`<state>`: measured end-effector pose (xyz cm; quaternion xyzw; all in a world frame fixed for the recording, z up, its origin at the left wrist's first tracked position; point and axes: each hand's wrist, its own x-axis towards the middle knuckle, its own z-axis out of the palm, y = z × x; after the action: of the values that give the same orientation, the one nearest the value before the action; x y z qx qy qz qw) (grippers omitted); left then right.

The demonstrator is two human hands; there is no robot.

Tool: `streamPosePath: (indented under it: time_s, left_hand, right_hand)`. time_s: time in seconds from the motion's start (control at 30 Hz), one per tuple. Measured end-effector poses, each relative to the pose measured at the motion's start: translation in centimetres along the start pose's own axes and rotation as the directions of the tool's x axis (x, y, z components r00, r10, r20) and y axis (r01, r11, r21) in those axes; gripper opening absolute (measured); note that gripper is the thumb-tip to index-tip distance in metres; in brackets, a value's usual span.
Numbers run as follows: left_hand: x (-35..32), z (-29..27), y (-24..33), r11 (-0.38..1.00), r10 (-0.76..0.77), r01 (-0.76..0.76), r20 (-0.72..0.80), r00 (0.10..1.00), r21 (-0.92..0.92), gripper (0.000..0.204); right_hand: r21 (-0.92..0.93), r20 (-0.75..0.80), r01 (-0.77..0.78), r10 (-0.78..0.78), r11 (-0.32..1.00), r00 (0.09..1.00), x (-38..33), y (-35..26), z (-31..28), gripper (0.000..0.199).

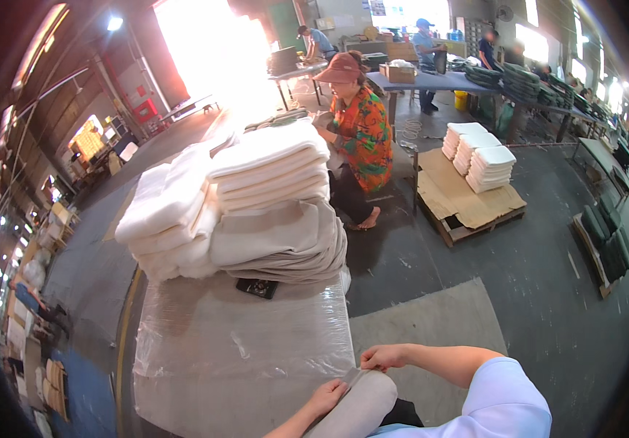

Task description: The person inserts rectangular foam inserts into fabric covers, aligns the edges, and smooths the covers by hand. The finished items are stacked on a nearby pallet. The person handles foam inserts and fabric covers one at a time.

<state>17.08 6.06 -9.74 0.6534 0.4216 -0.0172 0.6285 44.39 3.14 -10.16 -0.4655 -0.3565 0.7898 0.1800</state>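
Observation:
A light grey fabric cover (364,406), rounded and looking padded, lies close to my body at the near right corner of the table. My left hand (327,396) has its fingers closed on the cover's left edge. My right hand (381,356) pinches the cover's far edge, with fingertips pressed together. Farther back on the plastic-wrapped table (241,343) sits a folded pile of similar grey covers (282,241). A small dark object (257,287) rests against the pile's front.
Tall stacks of white padding (271,157) stand behind the grey pile. A person in a patterned shirt (362,139) crouches beyond. To the right, a low cardboard-topped pallet (449,197) carries white pads (486,164). A grey mat (438,328) covers floor beside me.

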Motion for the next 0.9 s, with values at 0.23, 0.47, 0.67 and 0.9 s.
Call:
streamPosePath:
  time_s: [0.23,0.47,0.67,0.9]
  left_hand:
    - [-1.3,0.0,-0.1,0.976,0.152,-0.155,0.036,0.988,0.153,0.046]
    - [-3.7,0.7,-0.1,0.978,0.209,-0.207,-0.123,0.970,0.036,0.042]
    - [-3.2,0.5,0.1,0.991,0.121,-0.102,-0.241,0.963,0.088,0.039]
    - [-2.9,-0.3,1.5,0.974,0.087,-0.023,-0.279,0.956,0.225,0.036]
  right_hand:
    - [-0.783,0.029,-0.053,0.122,0.619,0.992,1.1,-6.8,2.2,0.024]
    - [-0.408,-0.153,-0.069,0.007,0.910,0.988,0.3,-3.7,3.6,0.012]
    - [-0.133,-0.169,0.037,-0.059,0.990,0.984,2.6,-2.6,3.2,0.008]
    - [0.144,-0.110,-0.035,0.051,0.989,0.993,3.6,-2.2,1.4,0.006]
